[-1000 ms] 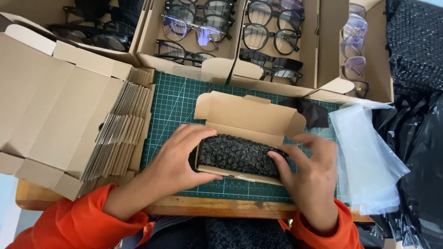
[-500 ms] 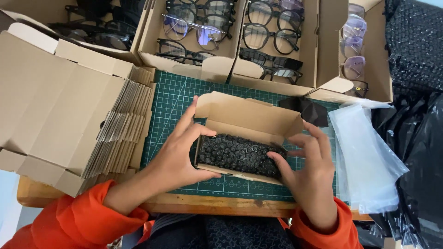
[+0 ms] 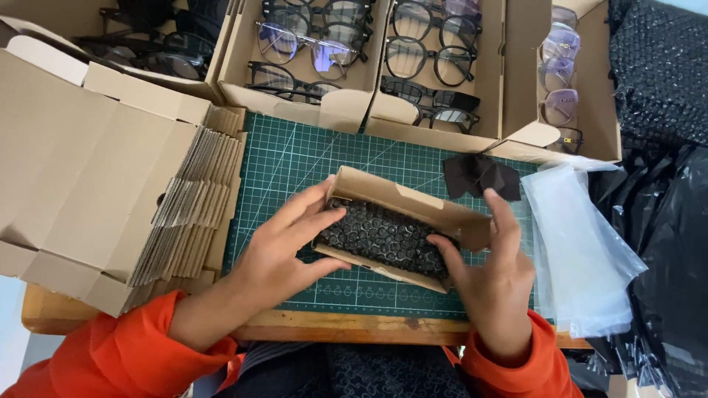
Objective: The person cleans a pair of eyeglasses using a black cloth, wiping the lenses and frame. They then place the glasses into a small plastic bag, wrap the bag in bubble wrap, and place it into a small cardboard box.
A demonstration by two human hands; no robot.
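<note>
A small brown cardboard box (image 3: pixel 413 205) lies on the green cutting mat (image 3: pixel 295 158). Inside it sits a bundle wrapped in black bubble wrap (image 3: pixel 383 237). My left hand (image 3: pixel 284 247) grips the box's left end, its fingers lying over the bundle. My right hand (image 3: pixel 494 276) holds the right end, with the thumb on the bundle and the fingers up along the side flap. The box's lid flap stands half raised behind the bundle.
Open cartons of eyeglasses (image 3: pixel 310 44) line the back. A stack of flat folded cardboard boxes (image 3: pixel 110 191) stands at the left. A black cloth (image 3: pixel 479 175), clear plastic bags (image 3: pixel 582 250) and black bubble wrap (image 3: pixel 656 74) lie at the right. The wooden table edge (image 3: pixel 354 328) runs in front.
The lid flap, open and laid back a second ago, has been folded forward towards the bundle. Both hands shifted from pressing the bundle to holding the box's ends.
</note>
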